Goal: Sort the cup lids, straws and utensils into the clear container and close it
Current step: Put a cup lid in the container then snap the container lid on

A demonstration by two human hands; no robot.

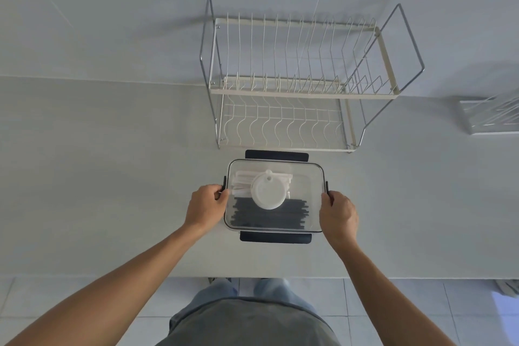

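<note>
A clear container [304, 177] with its transparent lid on top sits on the white counter in front of me. Through the lid I see white cup lids [267, 192], white wrapped utensils [242, 183] at the far left, and several dark straws [271, 216] along the near side. Dark lid flaps stick out flat at the far side [276, 155] and the near side [275, 237]. My left hand [206, 206] grips the container's left side clip. My right hand [338, 216] holds the right side at its clip.
A two-tier white wire dish rack [302, 87] stands right behind the container against the wall. Another wire rack [490, 115] lies at the far right edge. The counter's front edge [112, 277] runs just before my legs, above a tiled floor.
</note>
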